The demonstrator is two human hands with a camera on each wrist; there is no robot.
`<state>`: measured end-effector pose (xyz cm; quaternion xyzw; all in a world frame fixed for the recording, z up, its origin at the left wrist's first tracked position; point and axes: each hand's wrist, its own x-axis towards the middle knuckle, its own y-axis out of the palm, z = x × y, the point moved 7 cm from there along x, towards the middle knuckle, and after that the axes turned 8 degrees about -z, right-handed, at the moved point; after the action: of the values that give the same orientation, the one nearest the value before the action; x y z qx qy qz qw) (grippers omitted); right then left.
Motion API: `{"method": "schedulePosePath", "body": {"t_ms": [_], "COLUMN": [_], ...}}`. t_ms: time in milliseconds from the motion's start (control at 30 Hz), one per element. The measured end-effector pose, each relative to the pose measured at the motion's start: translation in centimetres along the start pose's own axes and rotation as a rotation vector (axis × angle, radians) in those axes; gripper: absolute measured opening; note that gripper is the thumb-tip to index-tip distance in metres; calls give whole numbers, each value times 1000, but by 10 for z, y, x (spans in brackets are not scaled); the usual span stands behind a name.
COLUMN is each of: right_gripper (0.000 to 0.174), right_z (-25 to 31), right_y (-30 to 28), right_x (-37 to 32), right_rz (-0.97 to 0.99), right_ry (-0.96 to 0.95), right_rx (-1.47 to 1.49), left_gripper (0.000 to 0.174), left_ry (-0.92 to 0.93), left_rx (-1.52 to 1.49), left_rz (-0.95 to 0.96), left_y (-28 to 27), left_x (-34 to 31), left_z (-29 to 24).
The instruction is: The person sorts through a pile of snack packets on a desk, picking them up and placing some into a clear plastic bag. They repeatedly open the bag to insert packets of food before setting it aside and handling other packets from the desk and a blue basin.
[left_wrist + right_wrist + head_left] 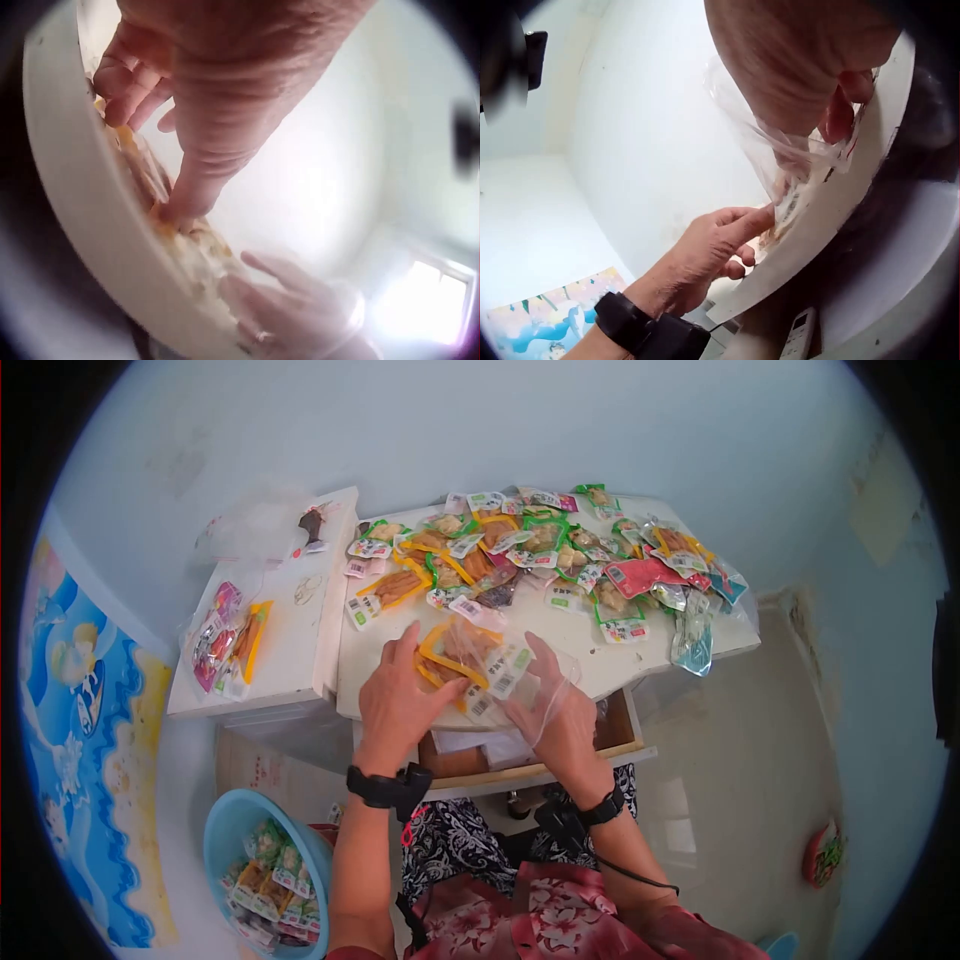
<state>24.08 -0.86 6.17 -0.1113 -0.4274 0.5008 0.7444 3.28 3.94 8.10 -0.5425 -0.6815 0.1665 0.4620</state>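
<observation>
Over the table's front edge my left hand [400, 695] grips small snack packets [455, 648] with yellow edges and brown food inside, thumb on the near side. A clear plastic bag [562, 695] lies loosely about my right hand [568, 735], which holds the white printed ends of these packets between thumb and fingers. In the right wrist view the thin bag [739, 112] hangs around the fingers, and my left hand [712, 251] reaches in from the other side. Seen from the left wrist, the packets [146, 176] lie under the left fingers and thumb.
Many sealed snack packets [540, 545] are heaped along the back of the white table [400, 650]. A side cabinet [300, 650] bears a filled clear bag [228, 640]. Below stands a blue basin [222, 815] of packets. An open drawer [625, 735] sits under the hands.
</observation>
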Motion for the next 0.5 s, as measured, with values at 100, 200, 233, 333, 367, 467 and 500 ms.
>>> {"method": "schedulePosePath", "body": {"t_ms": [100,200,233,333,367,467,500], "right_gripper": [86,81,78,72,72,71,71], "right_z": [3,2,-7,-27,-29,-14,-11], "right_y": [3,8,18,31,30,22,21], "right_x": [7,12,13,19,21,24,24], "right_rz": [142,-9,3,134,237,470,533], "right_ry": [148,33,59,159,201,308,342], "right_rx": [34,113,218,521,620,803,843], "left_gripper": [85,79,76,62,56,42,38], "left_ry": [-10,-50,-82,-194,-218,-309,-354], "left_rx": [-52,-176,-234,-419,-465,-588,-626], "left_rz": [67,50,39,51,42,78,137], "left_y": [2,20,24,30,32,32,32], "left_x": [2,-3,-5,-9,-9,-4,0], "left_z": [6,24,29,42,46,56,56]}}
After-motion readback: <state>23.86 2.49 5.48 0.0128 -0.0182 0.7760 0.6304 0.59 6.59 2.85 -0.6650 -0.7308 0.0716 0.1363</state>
